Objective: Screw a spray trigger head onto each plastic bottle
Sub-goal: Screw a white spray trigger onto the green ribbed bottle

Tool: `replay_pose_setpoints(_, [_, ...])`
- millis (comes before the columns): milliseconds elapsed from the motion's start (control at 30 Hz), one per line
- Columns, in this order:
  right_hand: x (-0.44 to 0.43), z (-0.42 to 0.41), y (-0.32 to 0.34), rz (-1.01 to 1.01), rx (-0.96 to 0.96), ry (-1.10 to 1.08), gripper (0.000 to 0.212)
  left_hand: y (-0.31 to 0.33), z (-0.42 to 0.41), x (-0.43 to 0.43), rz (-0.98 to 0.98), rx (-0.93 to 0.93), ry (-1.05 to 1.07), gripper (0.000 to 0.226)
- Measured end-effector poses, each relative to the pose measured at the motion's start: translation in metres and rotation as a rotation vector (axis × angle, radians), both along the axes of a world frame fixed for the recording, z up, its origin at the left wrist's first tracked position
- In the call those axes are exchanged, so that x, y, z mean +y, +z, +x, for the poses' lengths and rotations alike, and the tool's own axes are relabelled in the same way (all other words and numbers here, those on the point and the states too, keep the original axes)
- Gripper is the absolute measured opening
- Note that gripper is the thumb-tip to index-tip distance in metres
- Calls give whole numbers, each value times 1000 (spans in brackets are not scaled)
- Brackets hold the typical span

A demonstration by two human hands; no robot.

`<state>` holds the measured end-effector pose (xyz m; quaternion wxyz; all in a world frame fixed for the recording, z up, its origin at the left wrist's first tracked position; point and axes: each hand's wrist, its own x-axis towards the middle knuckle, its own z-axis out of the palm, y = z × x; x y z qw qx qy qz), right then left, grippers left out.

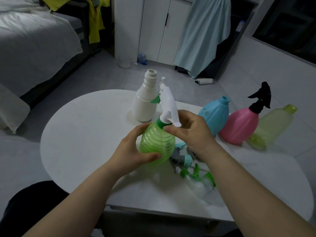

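My left hand wraps the ribbed green bottle from the left, holding it tilted above the white table. A white spray trigger head with a green collar sits on the bottle's neck, and my right hand pinches that collar. Behind stands an open white bottle. To the right are an open blue bottle, a pink bottle with a black trigger head, and an open yellow-green bottle. Loose trigger heads, teal, grey and green, lie under my right forearm.
A bed with pale covers fills the left. White cupboard doors and a hanging light-blue cloth stand behind the table. A small roll lies on the tiled floor. My dark-clothed knee is at the table's near left edge.
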<state>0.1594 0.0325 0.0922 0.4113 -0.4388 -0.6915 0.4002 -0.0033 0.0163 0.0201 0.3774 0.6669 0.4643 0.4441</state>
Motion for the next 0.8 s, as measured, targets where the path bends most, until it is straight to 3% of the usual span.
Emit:
replay_pose_setpoints(167, [-3,-10,-8,82,27,-135,35,0,0,1,-19,1,-5,74])
replay_pose_setpoints(367, [-1,-2,5,-137,-4,167,38,-1,1,0,-23,6,0,73])
replay_pose_setpoints(567, [-5,-10,-7,-5,48,-43,34,-1,4,-1,0,-13,32,72])
replay_pose_setpoints(800, [-8,-14,-11,69,-25,-176,30,-1,6,-3,14,-1,57,73])
